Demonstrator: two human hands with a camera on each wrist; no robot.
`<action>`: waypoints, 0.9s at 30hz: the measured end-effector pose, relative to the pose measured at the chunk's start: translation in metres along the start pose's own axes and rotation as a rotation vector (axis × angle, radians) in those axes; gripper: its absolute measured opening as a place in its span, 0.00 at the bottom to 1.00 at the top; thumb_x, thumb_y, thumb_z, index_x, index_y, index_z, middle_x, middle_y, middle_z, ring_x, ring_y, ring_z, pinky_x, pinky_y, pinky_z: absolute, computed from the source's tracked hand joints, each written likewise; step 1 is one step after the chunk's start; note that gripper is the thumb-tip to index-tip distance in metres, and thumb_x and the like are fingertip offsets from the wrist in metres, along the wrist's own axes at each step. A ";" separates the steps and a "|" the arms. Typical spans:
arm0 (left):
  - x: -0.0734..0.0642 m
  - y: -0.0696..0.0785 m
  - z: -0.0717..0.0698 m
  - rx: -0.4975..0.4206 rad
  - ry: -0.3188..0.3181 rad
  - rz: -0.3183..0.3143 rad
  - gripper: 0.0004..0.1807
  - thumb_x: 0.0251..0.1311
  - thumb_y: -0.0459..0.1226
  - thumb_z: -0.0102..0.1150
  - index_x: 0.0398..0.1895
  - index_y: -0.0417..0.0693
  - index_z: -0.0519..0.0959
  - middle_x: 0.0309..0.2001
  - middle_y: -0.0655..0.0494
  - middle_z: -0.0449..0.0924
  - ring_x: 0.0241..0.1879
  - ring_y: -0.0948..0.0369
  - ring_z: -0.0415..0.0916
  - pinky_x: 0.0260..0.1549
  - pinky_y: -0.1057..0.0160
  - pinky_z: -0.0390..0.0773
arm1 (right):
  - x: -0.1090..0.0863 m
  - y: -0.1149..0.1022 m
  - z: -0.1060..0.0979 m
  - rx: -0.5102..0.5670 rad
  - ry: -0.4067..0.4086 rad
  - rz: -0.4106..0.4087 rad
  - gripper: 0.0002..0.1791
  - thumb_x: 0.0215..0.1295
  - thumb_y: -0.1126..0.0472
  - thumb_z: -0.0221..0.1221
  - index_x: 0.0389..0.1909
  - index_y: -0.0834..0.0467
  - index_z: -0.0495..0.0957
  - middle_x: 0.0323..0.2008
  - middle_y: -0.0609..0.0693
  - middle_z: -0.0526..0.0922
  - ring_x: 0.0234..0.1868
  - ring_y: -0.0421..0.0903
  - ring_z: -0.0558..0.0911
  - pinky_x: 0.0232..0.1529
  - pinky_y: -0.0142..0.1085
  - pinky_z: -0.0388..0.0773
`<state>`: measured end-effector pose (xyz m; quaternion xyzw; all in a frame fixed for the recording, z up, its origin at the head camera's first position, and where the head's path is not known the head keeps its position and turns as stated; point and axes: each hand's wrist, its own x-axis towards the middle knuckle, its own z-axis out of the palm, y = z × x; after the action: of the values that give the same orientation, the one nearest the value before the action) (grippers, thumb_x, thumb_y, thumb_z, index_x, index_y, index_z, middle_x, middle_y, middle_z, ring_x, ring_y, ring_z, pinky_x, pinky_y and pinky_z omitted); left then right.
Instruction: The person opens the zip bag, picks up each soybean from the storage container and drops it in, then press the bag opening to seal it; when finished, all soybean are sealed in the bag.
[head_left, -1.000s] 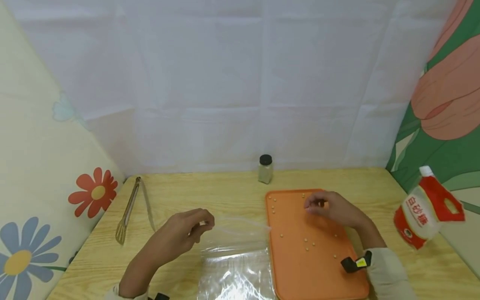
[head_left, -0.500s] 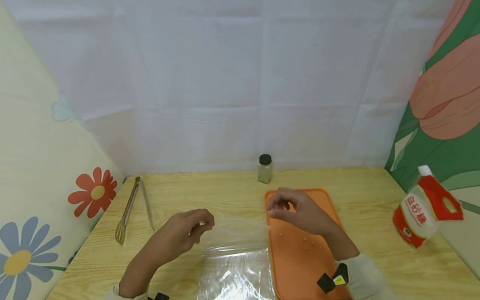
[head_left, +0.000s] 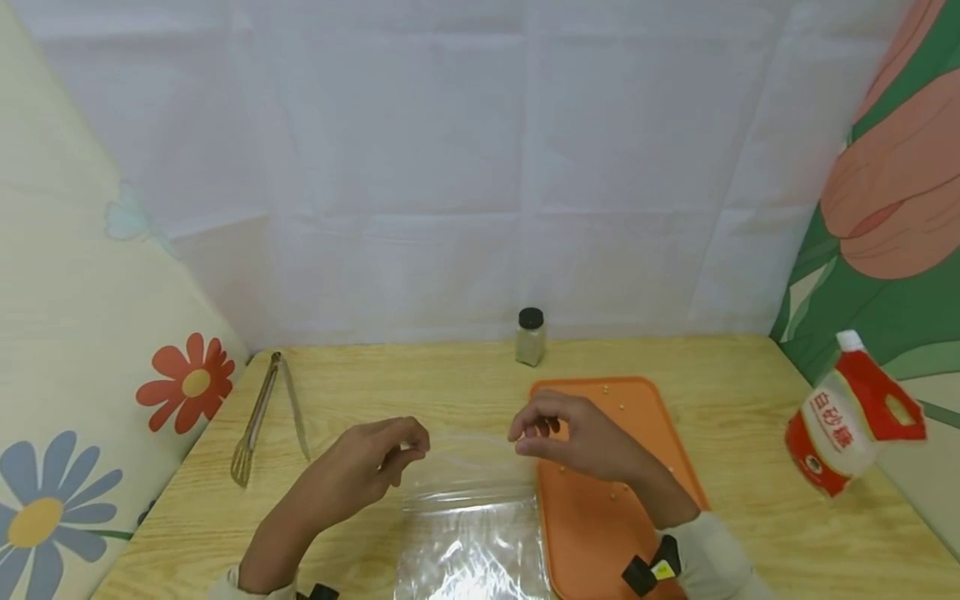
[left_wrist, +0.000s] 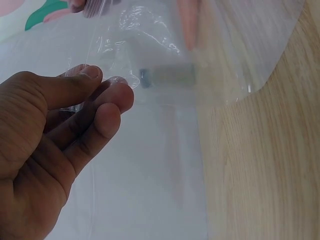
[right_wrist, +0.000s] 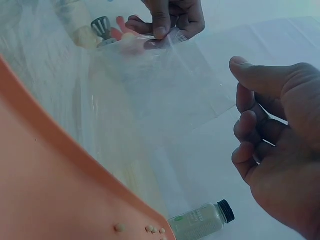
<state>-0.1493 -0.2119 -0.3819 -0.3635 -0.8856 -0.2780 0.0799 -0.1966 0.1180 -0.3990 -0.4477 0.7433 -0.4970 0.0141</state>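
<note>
Principal change over the last 1 second: the right hand (head_left: 573, 433) has crossed leftward from above the tray (head_left: 588, 550) to the mouth of the bag (head_left: 472, 529). The left hand (head_left: 375, 454) has held its position, pinching the bag's edge near the left end of the mouth between thumb and fingers. The bag, clear and glossy, lies directly left of the tray, its mouth on the far side and apparently parted. Right hand condition: fingers curled, thumb tip close to the forefinger, no held item visible; whether it pinches a small item or touches the film cannot be determined. Several pellets (head_left: 606, 389) remain scattered on the tray, some screened by the right forearm. Assessment: with 2 hands at the mouth, the work in hand appears to have shifted from tray to bag, and the left pinch probably keeps the opening accessible. Glare on the film prevents confirming any contents. The jar (head_left: 529, 342), capped and upright beyond the tray, the tongs (head_left: 258, 421) at far left and the pouch (head_left: 847, 429) at far right show no evident displacement.
</note>
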 end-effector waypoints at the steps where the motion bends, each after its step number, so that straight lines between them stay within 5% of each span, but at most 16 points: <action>1: 0.000 0.000 0.000 -0.002 -0.002 -0.005 0.17 0.65 0.26 0.62 0.41 0.60 0.74 0.32 0.71 0.75 0.23 0.74 0.69 0.20 0.71 0.74 | 0.000 0.000 0.000 -0.002 -0.006 -0.004 0.08 0.70 0.61 0.63 0.47 0.47 0.81 0.34 0.43 0.78 0.32 0.42 0.70 0.34 0.37 0.70; 15: 0.001 -0.001 -0.001 0.003 -0.002 0.001 0.16 0.65 0.27 0.62 0.41 0.60 0.74 0.31 0.72 0.74 0.22 0.74 0.68 0.20 0.71 0.74 | -0.012 0.012 -0.034 -0.057 0.013 0.155 0.06 0.73 0.56 0.60 0.47 0.45 0.83 0.36 0.42 0.81 0.33 0.45 0.73 0.34 0.38 0.71; 23: 0.000 0.000 -0.001 -0.005 -0.017 -0.024 0.16 0.65 0.26 0.62 0.42 0.60 0.75 0.30 0.71 0.74 0.22 0.73 0.69 0.20 0.70 0.74 | -0.036 0.050 -0.043 -0.168 -0.272 0.298 0.07 0.70 0.56 0.64 0.46 0.46 0.84 0.38 0.41 0.81 0.37 0.42 0.76 0.39 0.36 0.75; 27: 0.000 0.000 0.000 0.001 -0.012 -0.013 0.17 0.65 0.26 0.62 0.41 0.60 0.75 0.30 0.71 0.74 0.22 0.74 0.68 0.21 0.71 0.74 | -0.039 0.060 -0.037 -0.156 -0.317 0.302 0.07 0.68 0.55 0.65 0.46 0.46 0.84 0.39 0.41 0.82 0.39 0.40 0.78 0.42 0.36 0.76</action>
<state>-0.1499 -0.2120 -0.3815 -0.3594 -0.8884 -0.2760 0.0730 -0.2297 0.1781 -0.4419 -0.4035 0.8264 -0.3540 0.1701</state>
